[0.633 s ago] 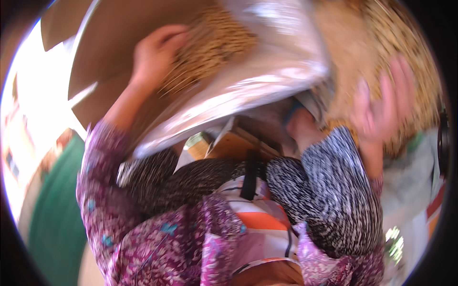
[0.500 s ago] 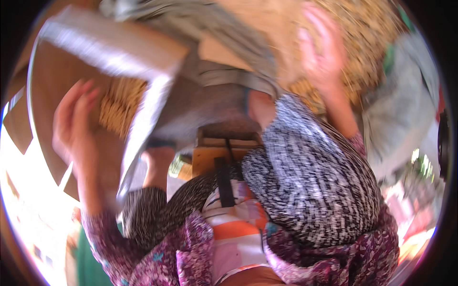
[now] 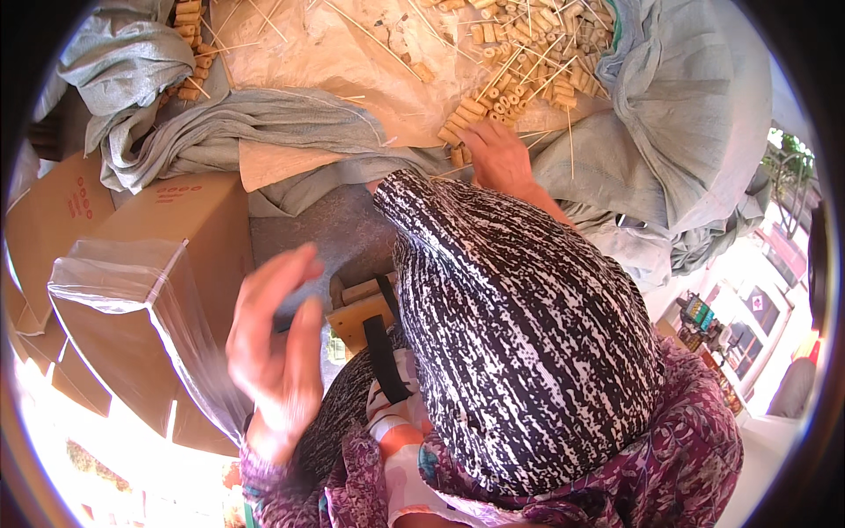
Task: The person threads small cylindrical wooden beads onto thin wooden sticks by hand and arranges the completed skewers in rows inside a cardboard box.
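At the near edge of a heap of short tan hollow cylinders (image 3: 506, 92), my right hand (image 3: 502, 157) rests its fingers against the pieces. Those fingers are stretched forward, and their tips are partly hidden among the cylinders. My left hand (image 3: 277, 343) is raised on the left, thumb and fingers apart, with nothing between them; it is slightly blurred. Beside it stands a tall cardboard box (image 3: 207, 216) with a clear plastic bag (image 3: 123, 268) folded over its rim. From this angle the contents of the box are hidden.
Thin sticks (image 3: 572, 145) lie loose among the cylinders on a tan sheet (image 3: 317, 53). Grey-green cloth (image 3: 669, 114) is bunched around the sheet. More cylinders (image 3: 187, 18) lie at the far left. My patterned-cloth knee (image 3: 519, 326) rises between my hands, near a wooden stool (image 3: 352, 326).
My view has swung so that the box appears lower and farther left. My left hand has come away from above the box opening. My right hand has come down onto the cylinders.
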A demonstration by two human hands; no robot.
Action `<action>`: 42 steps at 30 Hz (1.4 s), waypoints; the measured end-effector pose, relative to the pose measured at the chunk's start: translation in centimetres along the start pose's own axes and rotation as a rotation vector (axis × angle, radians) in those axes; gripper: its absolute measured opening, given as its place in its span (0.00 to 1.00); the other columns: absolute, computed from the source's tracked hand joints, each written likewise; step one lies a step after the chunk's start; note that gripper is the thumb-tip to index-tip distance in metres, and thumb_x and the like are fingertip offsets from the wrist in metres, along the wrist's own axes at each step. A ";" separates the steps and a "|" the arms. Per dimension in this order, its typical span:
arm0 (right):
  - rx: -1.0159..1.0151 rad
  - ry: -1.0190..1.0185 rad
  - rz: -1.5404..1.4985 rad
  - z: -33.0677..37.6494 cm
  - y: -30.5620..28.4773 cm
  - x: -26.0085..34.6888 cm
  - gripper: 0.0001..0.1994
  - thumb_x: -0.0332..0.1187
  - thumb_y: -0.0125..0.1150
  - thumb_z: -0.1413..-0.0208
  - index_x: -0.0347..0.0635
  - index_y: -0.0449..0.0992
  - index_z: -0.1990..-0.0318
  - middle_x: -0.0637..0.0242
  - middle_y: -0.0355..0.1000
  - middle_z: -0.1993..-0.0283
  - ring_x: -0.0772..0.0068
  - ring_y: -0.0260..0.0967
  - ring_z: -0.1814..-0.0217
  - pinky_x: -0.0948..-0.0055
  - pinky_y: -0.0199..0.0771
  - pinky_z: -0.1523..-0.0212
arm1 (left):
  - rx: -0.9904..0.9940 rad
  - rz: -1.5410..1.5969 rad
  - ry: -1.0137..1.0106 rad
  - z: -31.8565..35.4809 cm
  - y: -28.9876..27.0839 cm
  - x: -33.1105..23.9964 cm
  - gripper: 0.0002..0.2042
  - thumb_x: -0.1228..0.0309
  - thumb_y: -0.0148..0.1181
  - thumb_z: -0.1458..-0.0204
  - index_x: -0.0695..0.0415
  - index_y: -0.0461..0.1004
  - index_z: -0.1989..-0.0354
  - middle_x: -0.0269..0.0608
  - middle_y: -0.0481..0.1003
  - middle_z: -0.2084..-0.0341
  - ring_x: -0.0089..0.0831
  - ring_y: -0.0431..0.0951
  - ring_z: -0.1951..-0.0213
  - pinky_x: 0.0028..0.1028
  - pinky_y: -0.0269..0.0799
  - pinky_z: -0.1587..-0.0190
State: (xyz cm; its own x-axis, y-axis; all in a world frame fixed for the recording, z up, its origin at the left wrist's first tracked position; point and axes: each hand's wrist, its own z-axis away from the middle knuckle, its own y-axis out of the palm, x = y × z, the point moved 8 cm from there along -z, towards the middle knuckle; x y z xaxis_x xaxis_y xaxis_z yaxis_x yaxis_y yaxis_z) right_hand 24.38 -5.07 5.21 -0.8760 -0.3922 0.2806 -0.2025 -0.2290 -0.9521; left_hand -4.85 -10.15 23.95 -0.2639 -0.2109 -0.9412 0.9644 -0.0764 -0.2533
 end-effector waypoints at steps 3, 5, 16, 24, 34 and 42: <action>0.103 -0.170 0.382 -2.8 0.5 -0.7 0.24 0.26 0.62 0.55 0.47 0.71 0.46 0.66 0.69 0.45 0.62 0.58 0.34 0.51 0.53 0.33 | -0.005 0.095 -0.135 -2.5 2.1 4.4 0.15 0.83 0.51 0.43 0.63 0.72 0.47 0.45 0.75 0.53 0.30 0.77 0.52 0.28 0.70 0.47; 0.139 -0.222 0.392 -4.2 1.0 -2.3 0.23 0.28 0.61 0.53 0.48 0.71 0.45 0.67 0.69 0.45 0.62 0.57 0.33 0.45 0.49 0.32 | -0.039 0.202 -0.240 -3.4 3.0 7.5 0.14 0.81 0.51 0.40 0.63 0.72 0.46 0.44 0.76 0.53 0.29 0.76 0.52 0.28 0.69 0.46; 0.142 -0.073 0.082 -12.2 -2.6 -3.2 0.13 0.34 0.60 0.43 0.49 0.73 0.50 0.69 0.76 0.58 0.70 0.74 0.55 0.65 0.75 0.49 | -0.050 0.373 -0.445 -7.4 4.6 15.4 0.16 0.71 0.53 0.39 0.63 0.70 0.45 0.44 0.75 0.51 0.30 0.76 0.52 0.28 0.70 0.48; -0.254 -0.329 0.039 -15.3 -3.3 10.2 0.13 0.33 0.59 0.47 0.44 0.74 0.54 0.67 0.75 0.60 0.68 0.74 0.57 0.62 0.73 0.48 | -0.143 1.042 -0.309 -13.4 9.1 13.4 0.22 0.68 0.57 0.39 0.62 0.61 0.39 0.44 0.70 0.46 0.30 0.74 0.48 0.33 0.71 0.46; -0.282 -0.452 -0.216 -12.2 -4.0 11.6 0.18 0.39 0.66 0.48 0.42 0.76 0.52 0.62 0.77 0.58 0.65 0.76 0.58 0.64 0.78 0.56 | -0.409 1.038 -0.301 -11.7 3.8 17.8 0.17 0.77 0.49 0.39 0.63 0.59 0.41 0.52 0.68 0.46 0.44 0.73 0.46 0.40 0.72 0.45; 0.175 0.003 0.107 -15.0 2.7 6.5 0.10 0.33 0.57 0.44 0.41 0.77 0.57 0.59 0.77 0.59 0.61 0.76 0.57 0.65 0.76 0.58 | -0.335 1.212 -0.354 -11.8 2.9 20.2 0.15 0.71 0.50 0.39 0.61 0.63 0.45 0.52 0.67 0.45 0.50 0.69 0.42 0.49 0.67 0.40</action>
State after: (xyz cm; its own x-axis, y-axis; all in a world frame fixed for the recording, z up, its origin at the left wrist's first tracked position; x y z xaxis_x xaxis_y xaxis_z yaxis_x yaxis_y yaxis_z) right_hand 11.55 5.09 2.62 -0.8900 -0.4196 0.1784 -0.0295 -0.3374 -0.9409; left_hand -7.16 -3.14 1.54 0.8298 -0.2212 -0.5123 0.5351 0.5760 0.6180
